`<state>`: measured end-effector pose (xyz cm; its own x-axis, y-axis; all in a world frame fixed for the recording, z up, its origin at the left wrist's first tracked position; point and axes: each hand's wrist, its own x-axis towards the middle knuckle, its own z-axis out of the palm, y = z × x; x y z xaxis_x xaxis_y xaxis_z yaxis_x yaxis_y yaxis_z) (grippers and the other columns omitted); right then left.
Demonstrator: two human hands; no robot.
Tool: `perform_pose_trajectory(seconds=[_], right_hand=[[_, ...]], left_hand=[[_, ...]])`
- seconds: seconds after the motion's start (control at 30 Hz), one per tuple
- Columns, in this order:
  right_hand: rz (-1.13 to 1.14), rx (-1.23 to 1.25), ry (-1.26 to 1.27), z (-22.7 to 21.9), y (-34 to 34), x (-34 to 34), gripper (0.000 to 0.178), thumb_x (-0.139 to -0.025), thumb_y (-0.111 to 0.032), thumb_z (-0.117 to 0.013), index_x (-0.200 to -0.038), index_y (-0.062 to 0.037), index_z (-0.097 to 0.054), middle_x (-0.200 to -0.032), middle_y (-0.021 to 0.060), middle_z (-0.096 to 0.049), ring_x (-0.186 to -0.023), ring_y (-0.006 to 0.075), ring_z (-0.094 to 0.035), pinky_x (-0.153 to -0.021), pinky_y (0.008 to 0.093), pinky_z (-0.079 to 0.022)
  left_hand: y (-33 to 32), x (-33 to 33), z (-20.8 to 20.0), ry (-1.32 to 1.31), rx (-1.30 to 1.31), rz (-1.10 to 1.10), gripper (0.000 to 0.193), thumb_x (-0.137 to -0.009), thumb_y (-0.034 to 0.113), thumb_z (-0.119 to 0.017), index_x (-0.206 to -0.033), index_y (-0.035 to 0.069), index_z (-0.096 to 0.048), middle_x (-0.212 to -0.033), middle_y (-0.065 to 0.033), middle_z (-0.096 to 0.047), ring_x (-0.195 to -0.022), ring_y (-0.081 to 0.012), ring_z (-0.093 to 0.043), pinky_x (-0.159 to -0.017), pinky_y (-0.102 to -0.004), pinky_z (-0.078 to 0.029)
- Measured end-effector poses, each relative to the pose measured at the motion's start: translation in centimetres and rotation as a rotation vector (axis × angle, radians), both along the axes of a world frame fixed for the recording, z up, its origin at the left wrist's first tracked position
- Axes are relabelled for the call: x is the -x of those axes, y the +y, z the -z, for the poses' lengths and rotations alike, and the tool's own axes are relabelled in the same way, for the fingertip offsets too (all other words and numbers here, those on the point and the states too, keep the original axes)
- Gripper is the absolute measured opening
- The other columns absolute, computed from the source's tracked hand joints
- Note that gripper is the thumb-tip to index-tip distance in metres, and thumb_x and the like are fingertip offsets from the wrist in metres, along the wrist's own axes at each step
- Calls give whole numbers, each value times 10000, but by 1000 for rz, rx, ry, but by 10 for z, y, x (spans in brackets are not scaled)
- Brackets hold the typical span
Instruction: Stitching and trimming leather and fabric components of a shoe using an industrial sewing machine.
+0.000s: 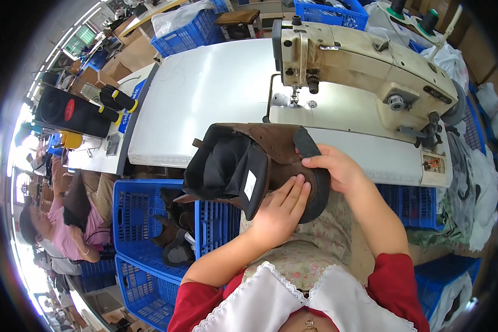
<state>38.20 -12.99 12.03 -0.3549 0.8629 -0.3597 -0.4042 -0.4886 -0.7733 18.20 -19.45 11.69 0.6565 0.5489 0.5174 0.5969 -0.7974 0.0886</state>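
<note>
Now the right grip [342, 169] pinches the dark strip [316, 209] edging the brown boot upper [282, 141], thumb on top! The left grip [279, 218] lays fingers flat across its side; thumb hidden, I can't tell if it's clamped. The upper's held at the white counter's [205, 91] near edge, before the sewing machine [351, 58].

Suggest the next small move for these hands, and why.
Perhaps press the dark strip closer against the boot: the right hand grips the boot there, the left hand has its fingers beside the strip, and the boot isn't yet under the needle.
</note>
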Motion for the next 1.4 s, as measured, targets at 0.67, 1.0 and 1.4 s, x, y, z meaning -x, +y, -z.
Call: perform_pose_trajectory(seconds=[0.67,1.0,1.4], right_hand=[[-130,-174,-225,-31,-1,43,277,-792,-23,-684,-1066,20,-691,-942,65,-707,-813,142,-658,-778,281,-525],[-102,186,264,25,3,52,413,-1038,-263,-495,-1338,20,-526,-1231,125,-640,-1139,203,-617,-948,359,-534],[-244,-330,13,19,39,92,488,-1015,-328,-546,-1358,18,-521,-1269,141,-627,-1183,208,-595,-1013,378,-486]], left_hand=[[111,116,-82,-4,716,-324,804,-797,525,-753,-1372,3,-545,-1353,-240,-580,-1279,-353,-545,-1071,-391,-412],[133,112,-54,-123,1183,-193,768,-785,522,-752,-1316,-5,-580,-1174,-204,-673,-1102,-297,-637,-961,-366,-478],[107,69,-62,-19,1020,-92,535,-777,436,-775,-1155,69,-679,-957,-162,-713,-909,-307,-680,-806,-378,-514]])
